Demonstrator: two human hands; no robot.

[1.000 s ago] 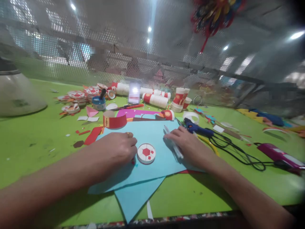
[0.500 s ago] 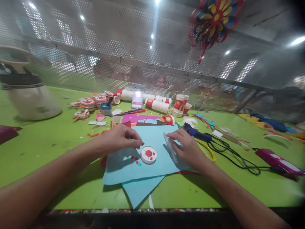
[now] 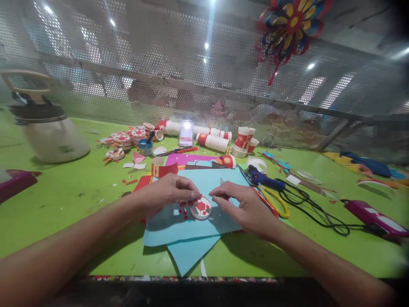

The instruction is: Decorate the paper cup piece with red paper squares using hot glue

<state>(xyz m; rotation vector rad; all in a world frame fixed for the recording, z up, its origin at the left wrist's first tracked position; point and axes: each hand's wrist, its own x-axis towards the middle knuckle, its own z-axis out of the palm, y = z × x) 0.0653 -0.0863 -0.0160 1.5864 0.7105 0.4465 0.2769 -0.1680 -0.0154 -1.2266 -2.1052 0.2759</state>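
Observation:
My left hand (image 3: 172, 190) is closed in a pinch on a small red paper piece (image 3: 200, 196), just over the far edge of a round white disc (image 3: 195, 213). The disc has a red shape in its middle and smaller red pieces, like a football. To its right is my right hand (image 3: 241, 205), thumb and forefinger slightly apart with nothing visible between them. A thin clear tool (image 3: 223, 182) lies behind the right fingers, partly hidden. Several small red bits (image 3: 185, 217) are scattered left of the disc. Under all this is a light blue sheet (image 3: 166, 234).
Scissors (image 3: 283, 209) with yellow and red handles and a blue glue gun (image 3: 262, 178) lie right of the sheet. Behind are a blue jar (image 3: 146, 147), stacked paper cups (image 3: 212, 142) and decorated discs (image 3: 121, 138). A sprayer bottle (image 3: 54, 136) stands at left.
My left hand has brought the red piece rightward over the disc's edge. My right hand has let go of the clear tool and moved left toward the disc, uncovering the scissors.

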